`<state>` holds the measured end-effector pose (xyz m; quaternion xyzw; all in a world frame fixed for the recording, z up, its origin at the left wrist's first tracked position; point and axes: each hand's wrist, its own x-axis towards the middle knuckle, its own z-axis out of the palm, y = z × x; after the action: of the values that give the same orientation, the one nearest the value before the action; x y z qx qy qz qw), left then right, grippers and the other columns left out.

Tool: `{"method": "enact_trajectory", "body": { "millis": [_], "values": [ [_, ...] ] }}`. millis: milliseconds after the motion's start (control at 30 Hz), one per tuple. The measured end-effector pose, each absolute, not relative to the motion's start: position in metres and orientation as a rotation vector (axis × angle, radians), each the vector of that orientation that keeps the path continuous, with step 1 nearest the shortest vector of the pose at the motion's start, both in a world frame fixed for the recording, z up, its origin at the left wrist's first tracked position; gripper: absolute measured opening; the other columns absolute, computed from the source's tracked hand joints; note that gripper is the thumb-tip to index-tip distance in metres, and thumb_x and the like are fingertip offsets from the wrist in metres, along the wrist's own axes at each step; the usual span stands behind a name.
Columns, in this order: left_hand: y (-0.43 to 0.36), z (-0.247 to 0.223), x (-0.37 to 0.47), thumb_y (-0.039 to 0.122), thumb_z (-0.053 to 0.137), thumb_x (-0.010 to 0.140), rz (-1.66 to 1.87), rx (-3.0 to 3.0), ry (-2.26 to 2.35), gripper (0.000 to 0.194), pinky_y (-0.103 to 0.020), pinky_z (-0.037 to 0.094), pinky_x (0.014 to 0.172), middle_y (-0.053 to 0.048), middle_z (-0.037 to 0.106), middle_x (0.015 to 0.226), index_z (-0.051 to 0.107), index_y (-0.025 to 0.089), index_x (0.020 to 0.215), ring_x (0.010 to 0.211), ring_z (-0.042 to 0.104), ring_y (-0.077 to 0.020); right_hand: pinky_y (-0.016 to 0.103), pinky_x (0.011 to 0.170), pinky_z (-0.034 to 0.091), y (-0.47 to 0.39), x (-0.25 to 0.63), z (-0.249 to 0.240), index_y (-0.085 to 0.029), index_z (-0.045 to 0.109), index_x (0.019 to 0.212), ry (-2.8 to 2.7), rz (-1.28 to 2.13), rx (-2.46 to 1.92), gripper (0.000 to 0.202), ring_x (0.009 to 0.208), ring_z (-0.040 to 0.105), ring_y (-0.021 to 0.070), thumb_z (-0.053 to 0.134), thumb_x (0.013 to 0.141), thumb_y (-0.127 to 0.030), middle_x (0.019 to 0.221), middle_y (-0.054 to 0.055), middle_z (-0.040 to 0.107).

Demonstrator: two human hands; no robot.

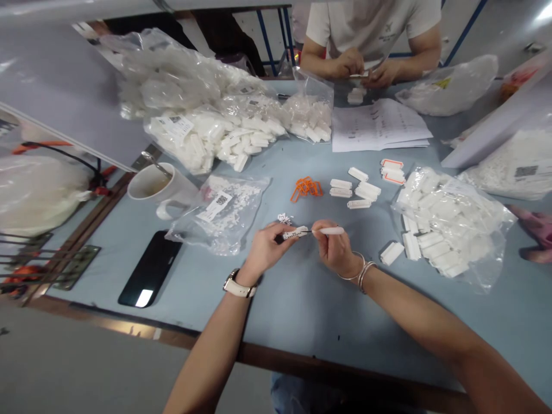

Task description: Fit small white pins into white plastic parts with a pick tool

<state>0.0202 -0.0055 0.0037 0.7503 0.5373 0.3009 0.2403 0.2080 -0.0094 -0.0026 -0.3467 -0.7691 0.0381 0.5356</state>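
Note:
My left hand (268, 246) is closed around a small white plastic part (295, 233) with a row of dark holes along it. In my right hand (334, 251) is a thin tool with a pale handle (332, 230), pinched between the fingers. Its dark slim tip reaches the right end of the white part. Just beyond my left fingers lies a little heap of tiny white pieces (284, 218). Farther off is a pile of orange frames (307, 188), with several white rectangular parts (360, 203) to its right.
Open bags of white parts stand at right (448, 224) and back left (215, 135). A bag of tiny pieces (228, 210), a mug (161, 187) and a phone (150, 268) lie on my left. Across the table a person (373, 34) works near printed sheets (379, 125).

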Motion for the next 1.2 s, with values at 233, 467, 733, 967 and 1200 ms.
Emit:
{"method": "enact_trajectory", "body": {
  "millis": [233, 467, 733, 967, 1200],
  "values": [
    [-0.0054, 0.0031, 0.0197, 0.034, 0.067, 0.079, 0.838, 2.064, 1.46, 0.019, -0.024, 0.047, 0.058, -0.003, 0.072, 0.082, 0.071, 0.02, 0.091, 0.063, 0.06, -0.0129, 0.032, 0.066, 0.052, -0.0096, 0.208, -0.0009, -0.02, 0.046, 0.096, -1.853, 0.093, -0.843, 0.013, 0.072, 0.062, 0.0184, 0.034, 0.096, -0.016, 0.079, 0.008, 0.064],
    [-0.0054, 0.004, 0.0205, 0.037, 0.066, 0.08, 0.83, 2.065, 1.47, 0.02, -0.024, 0.048, 0.058, -0.003, 0.071, 0.081, 0.071, 0.02, 0.091, 0.061, 0.059, -0.0126, 0.032, 0.068, 0.051, -0.0101, 0.2095, -0.005, -0.02, 0.047, 0.096, -1.858, 0.146, -0.837, 0.012, 0.075, 0.063, 0.0188, 0.036, 0.096, -0.017, 0.081, 0.008, 0.064],
    [-0.0053, 0.0024, 0.0199, 0.034, 0.067, 0.079, 0.844, 2.041, 1.465, 0.018, -0.025, 0.048, 0.059, -0.004, 0.071, 0.083, 0.071, 0.02, 0.09, 0.065, 0.061, -0.0136, 0.031, 0.065, 0.051, -0.0089, 0.2077, 0.0009, -0.021, 0.045, 0.093, -1.907, 0.121, -0.866, 0.014, 0.07, 0.061, 0.0178, 0.032, 0.098, -0.019, 0.078, 0.006, 0.063],
    [-0.0052, 0.0027, 0.0193, 0.034, 0.068, 0.079, 0.848, 2.04, 1.451, 0.018, -0.025, 0.048, 0.06, -0.005, 0.072, 0.084, 0.071, 0.02, 0.09, 0.068, 0.063, -0.0149, 0.03, 0.063, 0.049, -0.008, 0.2053, 0.0018, -0.021, 0.045, 0.092, -1.946, 0.154, -0.915, 0.014, 0.068, 0.06, 0.0169, 0.032, 0.099, -0.02, 0.077, 0.006, 0.064],
    [-0.0053, 0.0036, 0.0198, 0.031, 0.068, 0.079, 0.842, 2.062, 1.453, 0.017, -0.024, 0.047, 0.058, -0.004, 0.072, 0.083, 0.071, 0.02, 0.091, 0.064, 0.061, -0.013, 0.03, 0.065, 0.051, -0.0092, 0.2076, -0.0002, -0.02, 0.045, 0.094, -1.816, 0.054, -0.846, 0.013, 0.07, 0.062, 0.0167, 0.033, 0.098, -0.018, 0.077, 0.006, 0.064]
  ]
}}
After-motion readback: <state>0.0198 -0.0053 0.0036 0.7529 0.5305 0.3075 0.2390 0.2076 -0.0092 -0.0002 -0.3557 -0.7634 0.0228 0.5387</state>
